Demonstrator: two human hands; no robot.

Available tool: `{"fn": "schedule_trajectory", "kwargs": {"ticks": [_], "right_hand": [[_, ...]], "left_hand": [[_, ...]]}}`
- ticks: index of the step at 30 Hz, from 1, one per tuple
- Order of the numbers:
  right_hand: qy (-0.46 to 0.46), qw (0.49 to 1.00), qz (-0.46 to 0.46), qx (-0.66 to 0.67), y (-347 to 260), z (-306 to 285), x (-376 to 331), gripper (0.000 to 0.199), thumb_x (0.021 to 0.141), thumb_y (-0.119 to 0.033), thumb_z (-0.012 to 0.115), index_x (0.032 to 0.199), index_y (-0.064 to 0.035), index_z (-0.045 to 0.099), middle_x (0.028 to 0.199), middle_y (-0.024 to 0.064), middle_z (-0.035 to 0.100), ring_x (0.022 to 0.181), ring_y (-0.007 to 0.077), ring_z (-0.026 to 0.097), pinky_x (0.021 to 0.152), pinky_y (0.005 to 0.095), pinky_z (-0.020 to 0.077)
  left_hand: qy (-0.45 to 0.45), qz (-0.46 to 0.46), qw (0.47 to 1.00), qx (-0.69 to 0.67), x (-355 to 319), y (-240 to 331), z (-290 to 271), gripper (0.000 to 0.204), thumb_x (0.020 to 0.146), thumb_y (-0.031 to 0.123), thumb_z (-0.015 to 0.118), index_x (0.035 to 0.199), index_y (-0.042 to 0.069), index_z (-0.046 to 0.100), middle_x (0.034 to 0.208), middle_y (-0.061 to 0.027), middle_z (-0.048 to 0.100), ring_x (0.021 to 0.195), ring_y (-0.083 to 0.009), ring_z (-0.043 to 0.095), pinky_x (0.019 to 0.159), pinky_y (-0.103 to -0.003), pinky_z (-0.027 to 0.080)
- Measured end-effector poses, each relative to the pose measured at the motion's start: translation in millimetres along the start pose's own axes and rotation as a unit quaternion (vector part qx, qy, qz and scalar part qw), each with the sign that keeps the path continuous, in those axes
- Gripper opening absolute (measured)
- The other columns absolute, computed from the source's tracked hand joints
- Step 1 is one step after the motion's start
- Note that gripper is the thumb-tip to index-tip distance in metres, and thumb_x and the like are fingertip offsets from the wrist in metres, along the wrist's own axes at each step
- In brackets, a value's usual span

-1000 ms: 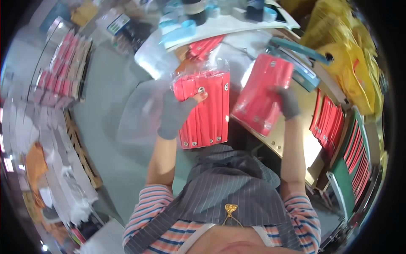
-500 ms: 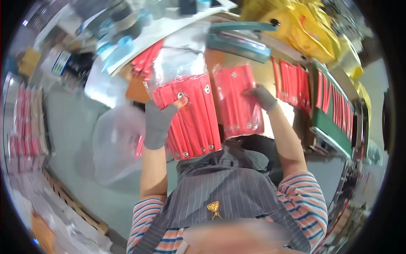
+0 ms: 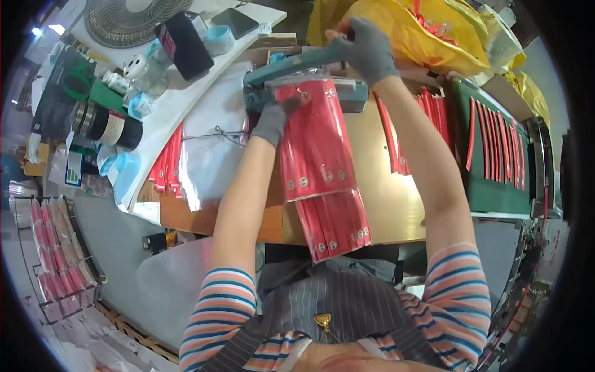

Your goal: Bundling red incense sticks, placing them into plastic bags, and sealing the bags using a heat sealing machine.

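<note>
Two flat packs of red snap-button strips in clear plastic overlap, the upper pack (image 3: 317, 139) covering part of the lower pack (image 3: 334, 224). My left hand (image 3: 276, 119), in a grey glove with bare fingertips, grips the upper pack by its left edge near the far end. There the clear bag end reaches a blue-green bag sealer (image 3: 357, 98). Above it, my right hand (image 3: 372, 53), gloved alike, is closed on the end of the sealer's raised lever (image 3: 288, 67). Beyond the near table edge hangs the end of the lower pack.
Clear bags (image 3: 214, 149) tied with a cord and red strips (image 3: 166, 164) lie to the left. A white shelf (image 3: 176, 93) there holds a fan, phones and bottles. At right are more red strips (image 3: 434, 111) and a green board (image 3: 462, 124) with strips; yellow bags (image 3: 403, 31) stand behind.
Both packs, held apart in separate hands before, now overlap at the sealer. My right hand has let go of its pack and taken the lever. The view has moved closer over the table.
</note>
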State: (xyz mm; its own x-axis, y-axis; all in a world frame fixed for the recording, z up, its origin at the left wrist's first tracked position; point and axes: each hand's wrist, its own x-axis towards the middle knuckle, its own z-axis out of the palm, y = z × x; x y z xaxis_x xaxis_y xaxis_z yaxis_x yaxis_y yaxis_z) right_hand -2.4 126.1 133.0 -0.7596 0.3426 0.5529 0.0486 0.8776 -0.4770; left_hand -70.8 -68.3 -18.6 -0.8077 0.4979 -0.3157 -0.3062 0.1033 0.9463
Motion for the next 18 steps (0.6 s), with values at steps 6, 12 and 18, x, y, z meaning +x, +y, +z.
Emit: {"fn": "schedule_trajectory", "kwargs": {"ticks": [6,12,18], "right_hand": [[-0.004,0.99,0.082,-0.117,95.1,41.1,-35.9,0.023,0.082,-0.033,0.058,0.083,-0.0114,0.066,0.085,0.0124,0.064,0.08,0.0324,0.062,0.072,0.0414,0.0494],[0.017,0.989,0.091,-0.114,93.9,42.2,-44.3,0.021,0.083,-0.032,0.056,0.082,-0.0136,0.066,0.088,0.011,0.064,0.08,0.0333,0.062,0.07,0.0436,0.0492],[-0.069,0.873,0.273,0.398,57.2,-16.9,-75.1,0.097,0.08,-0.056,0.062,0.142,0.005,0.02,0.127,0.0178,0.051,0.121,0.0225,0.047,0.102,0.0311,0.034]], "left_hand": [[-0.074,-0.07,0.992,-0.074,-4.7,13.9,20.2,0.036,0.075,0.02,0.075,0.104,0.0,0.064,0.099,-0.0081,0.067,0.087,-0.017,0.064,0.08,-0.029,0.051],[-0.088,-0.074,0.991,-0.075,-4.9,12.7,15.8,0.033,0.079,0.015,0.071,0.108,0.003,0.063,0.1,-0.0073,0.067,0.086,-0.0178,0.065,0.08,-0.031,0.052],[-0.093,-0.1,0.987,-0.084,-29.9,16.7,8.6,0.05,0.07,0.03,0.078,0.105,-0.004,0.065,0.098,-0.0084,0.066,0.086,-0.0152,0.062,0.08,-0.027,0.047]]}}
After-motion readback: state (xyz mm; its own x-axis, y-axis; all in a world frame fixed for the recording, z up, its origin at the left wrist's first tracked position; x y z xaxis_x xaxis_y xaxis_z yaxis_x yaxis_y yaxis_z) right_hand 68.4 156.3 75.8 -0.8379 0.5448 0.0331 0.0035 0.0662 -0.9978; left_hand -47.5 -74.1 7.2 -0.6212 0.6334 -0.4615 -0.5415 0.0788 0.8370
